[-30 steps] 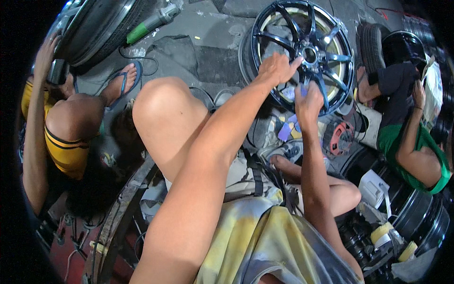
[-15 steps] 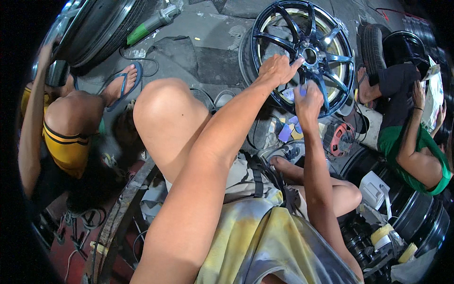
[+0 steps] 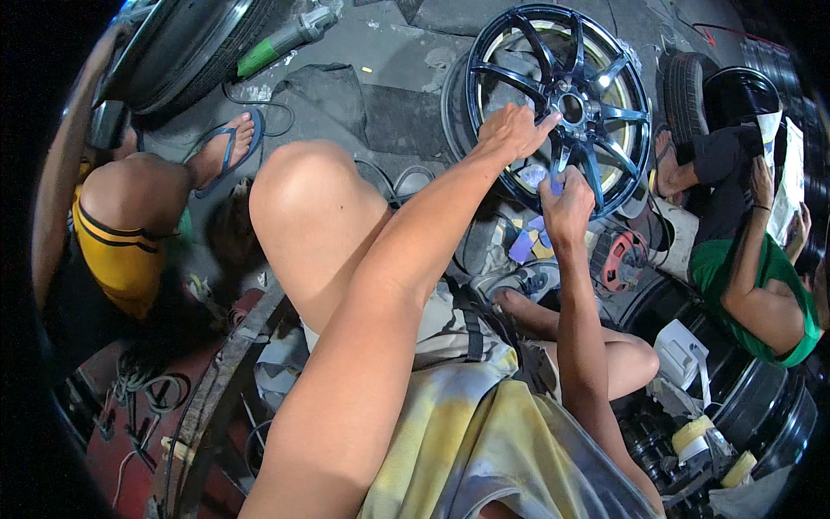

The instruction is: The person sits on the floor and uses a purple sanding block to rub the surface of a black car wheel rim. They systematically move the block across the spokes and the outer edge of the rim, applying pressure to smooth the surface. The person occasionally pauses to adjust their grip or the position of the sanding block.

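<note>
A dark blue, glossy multi-spoke wheel rim stands tilted in front of me at the top right, partly over another rim behind it. My left hand is closed round one of its spokes, the thumb stretched toward the centre hub. On a lower spoke, my right hand pinches a small purple abrasive pad, mostly covered by the fingers. Below the rim lie several purple and yellow pads in a loose heap near my foot.
A green angle grinder lies at the upper left near a large tyre. One person in yellow shorts sits at left; another in a green shirt holds paper at right. A red-and-black tool and a white container are close by.
My right hand has shifted slightly down along the spoke with the pad and is less blurred. The left hand keeps its hold. The person at right has moved the paper slightly.
</note>
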The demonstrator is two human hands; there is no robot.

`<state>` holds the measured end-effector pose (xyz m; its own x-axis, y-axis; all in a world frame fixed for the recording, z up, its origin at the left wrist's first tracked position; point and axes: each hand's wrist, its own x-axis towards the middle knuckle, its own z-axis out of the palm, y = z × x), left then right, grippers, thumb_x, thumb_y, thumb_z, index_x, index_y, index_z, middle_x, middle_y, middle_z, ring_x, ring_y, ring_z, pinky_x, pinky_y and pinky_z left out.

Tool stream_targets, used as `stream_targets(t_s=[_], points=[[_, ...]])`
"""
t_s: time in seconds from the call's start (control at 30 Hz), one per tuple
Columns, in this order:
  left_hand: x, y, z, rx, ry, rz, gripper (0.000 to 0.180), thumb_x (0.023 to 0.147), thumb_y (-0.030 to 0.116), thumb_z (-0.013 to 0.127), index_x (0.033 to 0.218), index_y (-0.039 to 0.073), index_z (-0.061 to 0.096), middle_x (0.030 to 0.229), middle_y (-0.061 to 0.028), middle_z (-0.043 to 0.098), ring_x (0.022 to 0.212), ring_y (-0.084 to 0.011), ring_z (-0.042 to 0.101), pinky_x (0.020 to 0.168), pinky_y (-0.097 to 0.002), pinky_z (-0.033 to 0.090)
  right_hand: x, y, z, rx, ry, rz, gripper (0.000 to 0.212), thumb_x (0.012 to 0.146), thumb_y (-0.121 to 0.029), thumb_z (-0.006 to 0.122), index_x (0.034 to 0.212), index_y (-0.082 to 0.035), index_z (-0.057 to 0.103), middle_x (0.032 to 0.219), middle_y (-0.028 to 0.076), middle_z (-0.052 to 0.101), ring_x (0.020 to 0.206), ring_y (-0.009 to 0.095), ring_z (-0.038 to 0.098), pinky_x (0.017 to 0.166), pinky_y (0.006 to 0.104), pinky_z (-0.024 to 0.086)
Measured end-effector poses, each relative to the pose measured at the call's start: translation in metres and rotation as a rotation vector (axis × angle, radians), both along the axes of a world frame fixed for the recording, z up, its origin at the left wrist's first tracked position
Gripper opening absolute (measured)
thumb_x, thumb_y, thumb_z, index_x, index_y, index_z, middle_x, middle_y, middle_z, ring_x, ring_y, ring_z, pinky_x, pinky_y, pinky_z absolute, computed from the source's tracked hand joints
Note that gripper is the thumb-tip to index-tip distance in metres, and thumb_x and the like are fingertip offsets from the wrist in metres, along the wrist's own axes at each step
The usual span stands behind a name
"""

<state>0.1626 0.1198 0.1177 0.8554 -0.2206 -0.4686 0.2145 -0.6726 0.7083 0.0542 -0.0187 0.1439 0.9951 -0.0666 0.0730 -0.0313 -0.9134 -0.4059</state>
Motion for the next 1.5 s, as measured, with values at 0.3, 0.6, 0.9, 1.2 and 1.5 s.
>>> stream_targets(t_s=[0.3, 0.6, 0.9, 1.2, 1.5], points=[[0.001, 0.0, 0.004, 0.006, 0.021, 0.004, 0.079, 0.092, 0.071, 0.048, 0.105, -0.002, 0.075, 0.109, -0.0269, 0.071, 0.105, -0.0419, 0.069, 0.088, -0.05, 0.057, -0.006, -0.003, -0.005, -0.004, -0.007, -0.037, 0.022, 0.08, -0.011, 0.074, 0.082, 0.002, 0.057, 0.079, 0.024, 0.061, 0.077, 0.046, 0.062, 0.069, 0.0496, 0.048], [0.0, -0.001, 0.004, 0.014, 0.011, -0.018, 0.079, 0.091, 0.072, 0.049, 0.106, -0.002, 0.074, 0.112, -0.0274, 0.07, 0.108, -0.0421, 0.068, 0.092, -0.0475, 0.055, -0.012, -0.003, -0.008, 0.064, -0.063, -0.04, 0.022, 0.081, -0.012, 0.075, 0.081, 0.001, 0.057, 0.078, 0.022, 0.06, 0.074, 0.043, 0.061, 0.068, 0.0482, 0.047], [0.001, 0.001, 0.006, 0.015, 0.001, 0.009, 0.08, 0.091, 0.072, 0.05, 0.107, -0.004, 0.074, 0.113, -0.0281, 0.069, 0.107, -0.0425, 0.068, 0.089, -0.0491, 0.056, 0.006, 0.002, -0.005, -0.026, -0.028, 0.002, 0.018, 0.083, -0.01, 0.071, 0.081, 0.001, 0.057, 0.08, 0.025, 0.06, 0.078, 0.046, 0.061, 0.069, 0.0526, 0.047], [-0.001, -0.002, 0.004, 0.014, -0.003, -0.019, 0.081, 0.091, 0.073, 0.049, 0.108, -0.003, 0.073, 0.113, -0.028, 0.07, 0.108, -0.0426, 0.067, 0.09, -0.0491, 0.056, 0.01, -0.003, -0.008, 0.005, -0.05, 0.003, 0.021, 0.082, -0.014, 0.071, 0.081, 0.002, 0.057, 0.081, 0.025, 0.061, 0.077, 0.045, 0.062, 0.069, 0.0518, 0.047], [0.002, -0.001, 0.002, 0.035, -0.007, -0.01, 0.083, 0.089, 0.075, 0.051, 0.106, -0.003, 0.074, 0.11, -0.0263, 0.071, 0.105, -0.0414, 0.069, 0.088, -0.0488, 0.057, -0.021, 0.003, -0.009, 0.064, -0.162, -0.249, 0.03, 0.086, -0.024, 0.076, 0.078, 0.0, 0.06, 0.078, 0.02, 0.062, 0.074, 0.041, 0.061, 0.072, 0.0469, 0.047]])
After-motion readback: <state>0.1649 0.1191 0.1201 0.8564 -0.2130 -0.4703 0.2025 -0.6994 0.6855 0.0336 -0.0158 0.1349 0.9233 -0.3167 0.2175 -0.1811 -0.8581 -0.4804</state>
